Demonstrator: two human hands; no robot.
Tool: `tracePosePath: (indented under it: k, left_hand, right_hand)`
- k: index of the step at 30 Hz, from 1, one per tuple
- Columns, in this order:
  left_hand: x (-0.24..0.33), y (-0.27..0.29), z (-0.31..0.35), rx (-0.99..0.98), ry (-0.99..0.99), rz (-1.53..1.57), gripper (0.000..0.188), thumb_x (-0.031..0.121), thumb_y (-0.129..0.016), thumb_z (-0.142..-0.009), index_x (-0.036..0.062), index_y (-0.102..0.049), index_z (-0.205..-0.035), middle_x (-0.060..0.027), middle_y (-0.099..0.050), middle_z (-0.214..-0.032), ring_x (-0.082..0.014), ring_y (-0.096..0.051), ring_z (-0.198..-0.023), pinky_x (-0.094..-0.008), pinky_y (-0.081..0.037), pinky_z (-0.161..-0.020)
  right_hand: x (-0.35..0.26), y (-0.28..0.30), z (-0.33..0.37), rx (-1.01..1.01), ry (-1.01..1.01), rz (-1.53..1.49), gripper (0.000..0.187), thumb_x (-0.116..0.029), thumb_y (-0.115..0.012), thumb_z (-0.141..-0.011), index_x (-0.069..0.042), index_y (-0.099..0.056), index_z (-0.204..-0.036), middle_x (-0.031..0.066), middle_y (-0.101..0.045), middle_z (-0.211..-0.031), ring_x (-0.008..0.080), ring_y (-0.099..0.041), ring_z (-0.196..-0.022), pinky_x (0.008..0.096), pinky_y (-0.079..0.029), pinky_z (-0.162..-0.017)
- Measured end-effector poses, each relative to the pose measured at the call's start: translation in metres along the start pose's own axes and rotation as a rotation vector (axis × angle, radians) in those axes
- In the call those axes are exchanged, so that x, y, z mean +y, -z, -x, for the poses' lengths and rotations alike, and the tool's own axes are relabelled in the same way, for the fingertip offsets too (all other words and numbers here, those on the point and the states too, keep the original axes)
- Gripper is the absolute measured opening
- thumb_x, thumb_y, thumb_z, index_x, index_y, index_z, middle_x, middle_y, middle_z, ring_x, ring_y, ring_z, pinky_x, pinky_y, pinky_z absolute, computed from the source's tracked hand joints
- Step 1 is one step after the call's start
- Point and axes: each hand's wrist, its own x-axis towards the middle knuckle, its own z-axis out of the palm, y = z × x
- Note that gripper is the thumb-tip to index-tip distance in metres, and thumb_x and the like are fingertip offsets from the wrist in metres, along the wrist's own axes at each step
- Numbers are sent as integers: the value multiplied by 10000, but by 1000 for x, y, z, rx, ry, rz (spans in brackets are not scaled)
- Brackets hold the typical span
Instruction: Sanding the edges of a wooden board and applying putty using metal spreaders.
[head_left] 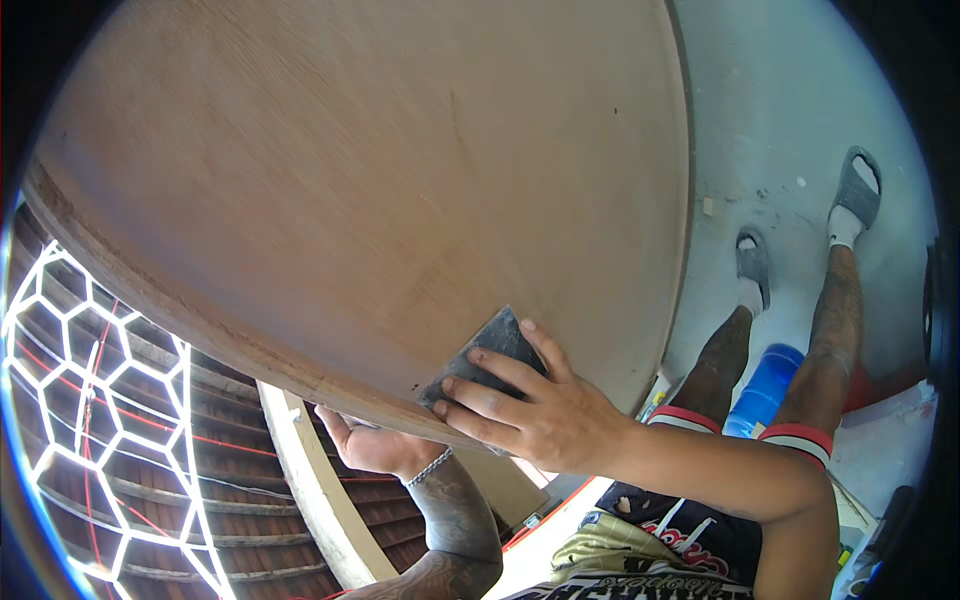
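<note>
A large brown wooden panel (330,170) with a curved-looking edge fills the upper middle of the head view. My right hand (560,420) presses a dark grey piece of sandpaper (508,345) flat on the panel's face, close to its lower edge. Its fingers are spread over the sheet; whether a block lies under it I cannot tell. My left hand (385,450), with a chain bracelet (430,467) at the wrist, is at the panel's edge left of the sandpaper. One digit shows against the edge, and the other fingers are partly hidden behind the wood.
Grey floor (740,120) runs along the right, with my legs and sandalled feet (858,190) over it. A blue plastic container (765,385) stands by my legs. At the left, white hexagonal lights (95,370) hang under a ribbed roof, beside a pale beam (320,490).
</note>
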Motion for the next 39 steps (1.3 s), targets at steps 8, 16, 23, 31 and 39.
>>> tracePosePath:
  k: [8, 16, 23, 31, 39]
  left_hand:
    - [-11, 10, -8, 31, -76, 156, 418, 296, -486, -1029, -12, -542, -1306, -176, -667, -1196, -284, -658, -1061, -428, -518, -963]
    - [-33, -3, -5, 8, -137, 329, 426, 257, -406, -1035, -43, -522, -1314, -190, -664, -1212, -333, -680, -1030, -407, -575, -847]
    - [7, 44, 38, -190, 207, 689, 319, 221, -528, -1039, -4, -567, -1263, -119, -690, -1184, -237, -690, -1049, -400, -572, -918]
    - [54, 132, 117, -630, 957, 810, 341, 196, -509, -1053, 59, -511, -1365, -101, -670, -1227, -247, -714, -1014, -408, -618, -828]
    - [89, 189, 128, -548, 435, 862, 364, 183, -544, -1035, 29, -498, -1362, -96, -643, -1240, -215, -659, -1099, -405, -552, -945]
  right_hand:
    - [7, -45, 56, -69, 6, 37, 483, -239, -590, -922, -241, -578, -1405, -6, -500, -1447, 265, -446, -1387, 620, -302, -1156]
    - [25, 25, 145, -99, -305, 110, 652, 132, -507, -792, -83, -559, -1405, 149, -636, -1335, 332, -594, -1268, 391, -442, -1110]
    - [-112, 92, 83, 367, -228, 276, 607, 170, -425, -822, 4, -563, -1390, 256, -611, -1358, 336, -582, -1312, 342, -441, -1088]
    - [-252, 14, 50, -210, 430, 538, 602, 139, -639, -747, -23, -615, -1327, 207, -581, -1379, 422, -541, -1317, 510, -396, -1152]
    - [-253, 23, 98, -209, -449, 540, 463, 4, -581, -940, -14, -544, -1402, 142, -603, -1323, 287, -574, -1264, 425, -456, -1080]
